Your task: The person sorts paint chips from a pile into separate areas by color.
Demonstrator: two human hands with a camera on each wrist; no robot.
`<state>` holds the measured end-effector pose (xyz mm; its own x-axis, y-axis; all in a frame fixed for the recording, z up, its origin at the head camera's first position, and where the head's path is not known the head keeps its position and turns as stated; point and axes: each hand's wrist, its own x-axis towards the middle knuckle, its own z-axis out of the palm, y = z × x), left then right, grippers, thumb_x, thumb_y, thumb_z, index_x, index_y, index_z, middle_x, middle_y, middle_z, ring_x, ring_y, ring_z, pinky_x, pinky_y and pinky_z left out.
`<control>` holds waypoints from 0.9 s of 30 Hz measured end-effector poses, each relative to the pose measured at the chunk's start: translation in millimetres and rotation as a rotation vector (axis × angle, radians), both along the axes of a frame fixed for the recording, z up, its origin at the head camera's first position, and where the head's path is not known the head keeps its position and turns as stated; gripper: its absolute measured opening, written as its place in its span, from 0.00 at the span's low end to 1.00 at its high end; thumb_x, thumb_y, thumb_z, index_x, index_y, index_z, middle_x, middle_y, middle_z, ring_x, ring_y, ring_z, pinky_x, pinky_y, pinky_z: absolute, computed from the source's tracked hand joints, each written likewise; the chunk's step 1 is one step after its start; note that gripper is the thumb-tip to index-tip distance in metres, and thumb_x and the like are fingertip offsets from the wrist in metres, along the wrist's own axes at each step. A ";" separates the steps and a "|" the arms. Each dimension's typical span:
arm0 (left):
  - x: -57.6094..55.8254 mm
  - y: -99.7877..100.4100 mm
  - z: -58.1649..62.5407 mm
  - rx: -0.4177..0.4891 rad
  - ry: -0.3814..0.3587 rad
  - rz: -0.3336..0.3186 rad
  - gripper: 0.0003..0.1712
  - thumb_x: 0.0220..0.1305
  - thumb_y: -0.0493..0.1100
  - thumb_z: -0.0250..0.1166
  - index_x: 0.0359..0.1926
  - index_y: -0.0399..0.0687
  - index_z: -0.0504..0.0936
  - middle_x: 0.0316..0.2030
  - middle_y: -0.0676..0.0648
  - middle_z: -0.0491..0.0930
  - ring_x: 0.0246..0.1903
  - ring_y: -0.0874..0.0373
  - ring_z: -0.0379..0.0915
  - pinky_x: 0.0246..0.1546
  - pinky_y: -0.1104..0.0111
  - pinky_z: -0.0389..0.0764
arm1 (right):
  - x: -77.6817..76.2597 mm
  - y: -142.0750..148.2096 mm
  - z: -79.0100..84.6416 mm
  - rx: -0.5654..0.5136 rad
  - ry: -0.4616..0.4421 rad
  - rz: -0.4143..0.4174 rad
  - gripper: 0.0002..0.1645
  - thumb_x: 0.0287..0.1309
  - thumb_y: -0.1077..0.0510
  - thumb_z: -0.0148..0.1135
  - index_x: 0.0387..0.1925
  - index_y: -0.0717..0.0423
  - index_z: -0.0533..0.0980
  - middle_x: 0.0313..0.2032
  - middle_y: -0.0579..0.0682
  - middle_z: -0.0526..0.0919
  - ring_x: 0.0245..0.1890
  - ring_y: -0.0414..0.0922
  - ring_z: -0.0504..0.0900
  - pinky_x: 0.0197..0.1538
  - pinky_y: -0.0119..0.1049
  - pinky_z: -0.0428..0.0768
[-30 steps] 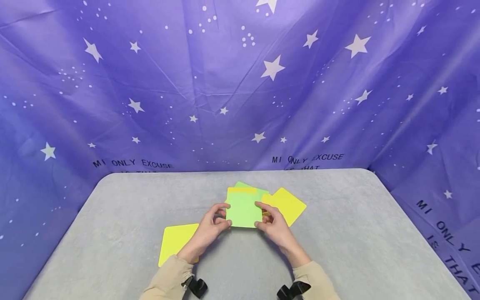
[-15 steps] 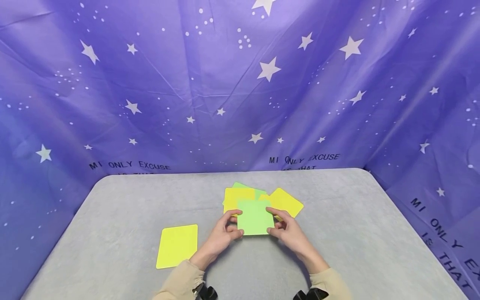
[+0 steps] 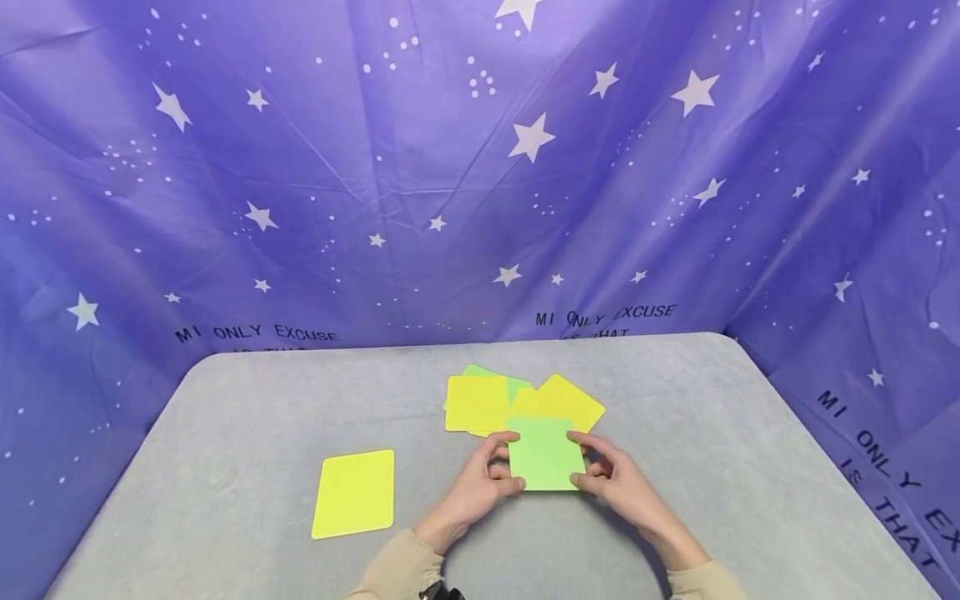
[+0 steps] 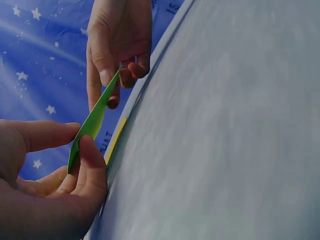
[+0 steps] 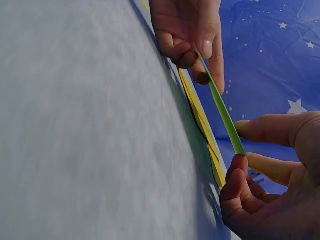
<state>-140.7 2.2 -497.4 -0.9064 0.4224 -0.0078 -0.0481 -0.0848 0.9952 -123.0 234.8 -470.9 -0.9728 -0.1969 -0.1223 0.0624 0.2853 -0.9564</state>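
Between my two hands a light green square card (image 3: 546,454) is held above the table, its edge nearly side-on in both wrist views. My left hand (image 3: 480,483) pinches its left edge with thumb and fingers. On the opposite edge, my right hand (image 3: 621,482) grips it the same way. Just beyond it lie a yellow card (image 3: 477,403), a second green card (image 3: 480,371) mostly hidden beneath that one, and a turned yellow card (image 3: 570,403). The held card overlaps the turned one in the head view.
Another yellow card (image 3: 354,493) lies apart on the left side of the grey table (image 3: 247,433). A purple star-patterned cloth (image 3: 420,167) hangs behind the table and along both sides.
Both hands have carried the green card rightward and nearer to me, off the yellow card at the back, which now shows. The left yellow card is no longer covered by my arm.
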 end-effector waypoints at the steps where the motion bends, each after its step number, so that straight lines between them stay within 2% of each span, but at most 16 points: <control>1: 1.2 3.4 0.2 0.004 -0.005 0.000 0.36 0.54 0.25 0.63 0.65 0.34 0.64 0.43 0.40 0.72 0.26 0.61 0.72 0.31 0.73 0.72 | 1.5 3.2 0.2 0.007 -0.004 -0.005 0.36 0.57 0.67 0.64 0.66 0.64 0.64 0.47 0.60 0.64 0.22 0.37 0.64 0.24 0.28 0.64; 6: 6.8 20.2 0.8 0.008 -0.032 -0.007 0.35 0.53 0.25 0.64 0.63 0.36 0.67 0.43 0.41 0.74 0.27 0.60 0.75 0.30 0.72 0.73 | 8.7 18.5 0.5 0.062 0.002 -0.035 0.34 0.56 0.66 0.65 0.64 0.65 0.67 0.48 0.61 0.65 0.24 0.38 0.68 0.26 0.29 0.68; 14: 19.0 46.1 0.1 0.024 -0.046 -0.014 0.31 0.53 0.23 0.63 0.60 0.34 0.69 0.39 0.44 0.73 0.21 0.57 0.77 0.27 0.69 0.80 | 20.4 40.3 -3.2 0.171 0.060 -0.060 0.33 0.54 0.65 0.67 0.62 0.69 0.68 0.44 0.58 0.69 0.23 0.37 0.69 0.25 0.29 0.70; 22: 29.7 61.5 2.2 -0.118 -0.026 0.023 0.28 0.52 0.25 0.67 0.55 0.31 0.72 0.40 0.46 0.65 0.21 0.58 0.78 0.22 0.74 0.73 | 26.4 52.7 -2.7 0.373 0.090 -0.024 0.32 0.54 0.60 0.69 0.60 0.65 0.72 0.43 0.54 0.72 0.25 0.36 0.69 0.28 0.30 0.70; 24: 31.8 64.0 4.3 -0.155 -0.012 0.023 0.27 0.51 0.26 0.68 0.55 0.32 0.73 0.38 0.47 0.64 0.20 0.59 0.78 0.25 0.75 0.71 | 27.3 54.6 -1.1 0.410 0.097 -0.005 0.32 0.54 0.59 0.69 0.60 0.64 0.72 0.44 0.55 0.73 0.26 0.36 0.69 0.28 0.31 0.69; 27: 33.6 65.8 7.4 -0.235 0.029 0.028 0.27 0.50 0.28 0.70 0.53 0.33 0.75 0.36 0.49 0.66 0.25 0.65 0.74 0.32 0.73 0.69 | 27.9 56.5 1.1 0.446 0.111 0.023 0.32 0.55 0.58 0.69 0.60 0.64 0.73 0.45 0.56 0.73 0.25 0.36 0.68 0.27 0.31 0.69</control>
<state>-107.1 68.0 -490.0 -0.9189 0.3870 -0.0768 -0.0203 0.1481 0.9888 -95.0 291.3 -469.8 -0.9808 -0.1703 -0.0950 -0.0448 0.6708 -0.7403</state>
